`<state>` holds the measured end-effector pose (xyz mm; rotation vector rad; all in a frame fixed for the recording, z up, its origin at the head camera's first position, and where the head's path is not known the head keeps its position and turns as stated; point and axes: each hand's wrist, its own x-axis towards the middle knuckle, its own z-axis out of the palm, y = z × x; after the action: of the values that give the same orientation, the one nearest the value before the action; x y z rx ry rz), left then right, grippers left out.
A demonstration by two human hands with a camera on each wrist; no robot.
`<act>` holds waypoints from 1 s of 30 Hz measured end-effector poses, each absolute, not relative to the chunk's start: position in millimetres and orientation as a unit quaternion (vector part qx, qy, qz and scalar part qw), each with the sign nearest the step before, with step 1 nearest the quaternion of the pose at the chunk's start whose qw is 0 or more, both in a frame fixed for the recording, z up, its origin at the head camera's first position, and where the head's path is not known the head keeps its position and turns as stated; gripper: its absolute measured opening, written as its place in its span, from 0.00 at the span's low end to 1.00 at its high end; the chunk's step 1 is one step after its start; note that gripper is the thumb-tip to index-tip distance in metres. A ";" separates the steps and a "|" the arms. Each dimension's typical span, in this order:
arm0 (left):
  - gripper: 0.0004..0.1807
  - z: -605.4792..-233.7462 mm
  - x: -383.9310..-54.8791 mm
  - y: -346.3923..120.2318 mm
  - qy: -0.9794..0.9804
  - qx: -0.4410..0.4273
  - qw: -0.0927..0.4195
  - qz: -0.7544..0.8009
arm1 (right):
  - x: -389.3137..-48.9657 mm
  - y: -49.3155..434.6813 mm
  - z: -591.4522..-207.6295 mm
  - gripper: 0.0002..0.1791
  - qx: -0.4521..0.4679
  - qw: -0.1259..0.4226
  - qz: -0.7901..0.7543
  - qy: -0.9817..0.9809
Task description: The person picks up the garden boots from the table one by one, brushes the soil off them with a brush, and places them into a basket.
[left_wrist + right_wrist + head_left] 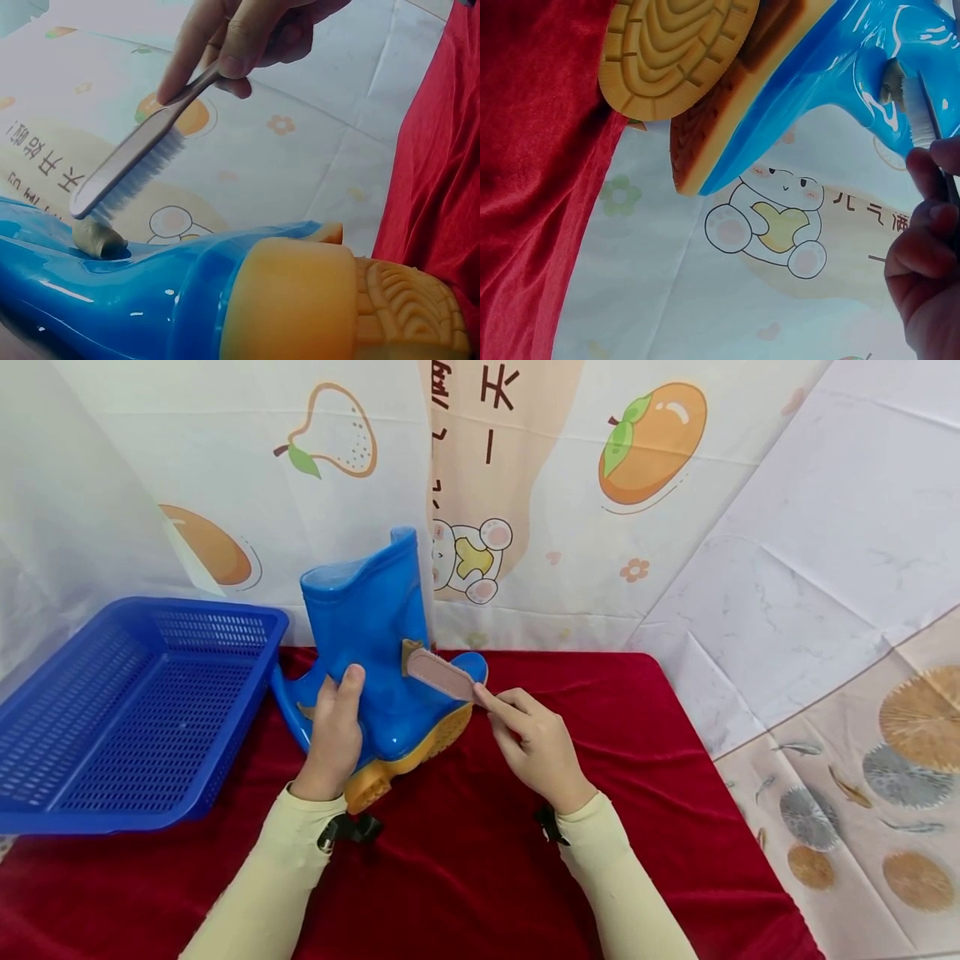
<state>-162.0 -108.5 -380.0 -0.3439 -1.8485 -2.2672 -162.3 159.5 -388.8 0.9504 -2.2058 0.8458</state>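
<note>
A blue rain boot (367,618) with a yellow sole (300,292) stands tilted in the head view. My left hand (335,739) grips its lower left side, thumb on the front; the other fingers are mostly hidden. My right hand (542,746) holds a brush (442,677) by its thin handle, index finger extended along it. Its white bristles (917,112) face the boot, their end at a brown lump (100,240) stuck on the shaft. Behind my left hand, more blue with a brown patch (306,711) shows, apparently a second boot lying down, largely hidden.
To the left sits a blue perforated plastic basket (172,668). A dark red cloth (480,860) covers the table. Behind it hangs a white printed sheet (570,468), close to the boot; another patterned cloth (855,793) is at the right.
</note>
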 end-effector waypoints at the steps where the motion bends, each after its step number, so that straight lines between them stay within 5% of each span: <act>1: 0.37 -379.9 -161.3 -108.0 -0.622 -0.120 0.097 -0.767 | -162.0 159.1 -388.5 0.27 0.361 0.293 0.318 -0.826; 13: 0.47 -385.0 -159.3 -102.4 -0.627 -0.162 0.095 -0.756 | -160.1 155.8 -390.9 0.29 0.382 0.277 0.305 -0.827; 30: 0.38 -382.6 -161.2 -106.3 -0.624 -0.142 0.100 -0.762 | -164.5 162.4 -392.2 0.27 0.346 0.289 0.316 -0.835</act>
<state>-161.2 -106.3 -382.6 -0.4210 -1.8441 -2.2530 -164.5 162.4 -392.2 0.9229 -2.2279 0.8446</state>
